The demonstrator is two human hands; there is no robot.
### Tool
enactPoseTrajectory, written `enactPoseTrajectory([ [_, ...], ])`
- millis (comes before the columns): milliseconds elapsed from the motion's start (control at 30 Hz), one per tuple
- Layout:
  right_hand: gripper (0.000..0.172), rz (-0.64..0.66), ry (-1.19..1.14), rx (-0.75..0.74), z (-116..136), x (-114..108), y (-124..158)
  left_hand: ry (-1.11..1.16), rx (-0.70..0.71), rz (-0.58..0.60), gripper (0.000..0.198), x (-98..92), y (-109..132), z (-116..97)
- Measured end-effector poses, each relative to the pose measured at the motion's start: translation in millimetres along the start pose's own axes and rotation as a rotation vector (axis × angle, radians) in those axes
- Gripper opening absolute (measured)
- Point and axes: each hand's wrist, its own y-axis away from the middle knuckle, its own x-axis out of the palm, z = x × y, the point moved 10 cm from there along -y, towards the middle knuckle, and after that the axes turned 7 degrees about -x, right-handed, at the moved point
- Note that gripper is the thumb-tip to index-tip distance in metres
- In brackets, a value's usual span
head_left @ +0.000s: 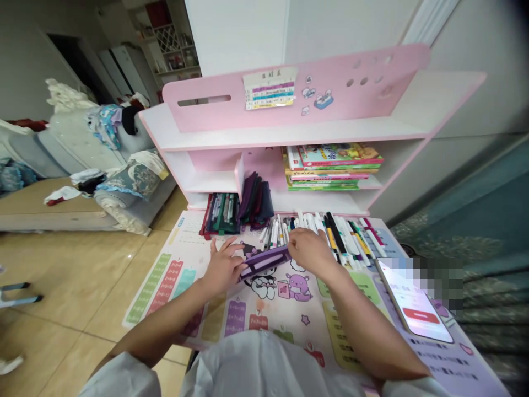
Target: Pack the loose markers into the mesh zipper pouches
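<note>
Printed times-table desk mat point(264, 317) nearest, phone point(413, 302) lying on it at 3 o'clock. Left hand point(223, 267) closed around the near end of a purple pencil pouch point(264, 263), which lies at 12 o'clock, long axis running 8 to 2 o'clock. Right hand point(309, 252) at the pouch's far end, curled over it; can't tell if gripping. Hands close, pouch between them. Farther out, row of markers point(343, 237) at 1 o'clock, dark pouches point(256, 201), pink shelf unit point(289, 94) with books point(333, 165), sofa point(91, 143) at 10 o'clock.
</note>
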Motion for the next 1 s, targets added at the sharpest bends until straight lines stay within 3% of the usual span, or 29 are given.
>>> enactPoseTrajectory([
  [100, 0.022, -0.228, -0.158, -0.040, -1, -11, 1, 0.042, -0.074, -0.092, 0.023, -14.0, 8, 21],
  [200, 0.017, -0.437, -0.275, -0.088, -4, -17, 4, 0.109, -0.210, -0.186, 0.023, -31.0, 16, 59],
  [433, 0.016, -0.548, -0.304, -0.210, 8, -5, 2, 0.250, -0.429, -0.462, 0.026, -69.8, 35, 165],
  [567, 0.013, -0.531, -0.292, -0.298, 31, 12, 1, 0.265, -0.553, -0.489, 0.029, -71.8, 33, 219],
  [733, 0.010, -0.486, -0.269, -0.399, 56, 38, 0, 0.234, -0.723, -0.466, 0.024, -63.2, 22, 270],
  [867, 0.007, -0.538, -0.264, -0.457, 61, 50, 2, 0.189, -0.852, -0.428, 0.021, -51.3, 10, 300],
  [1000, 0.003, -0.663, -0.267, -0.550, 64, 60, 17, 0.143, -0.925, -0.404, 0.026, -41.2, -8, 316],
])
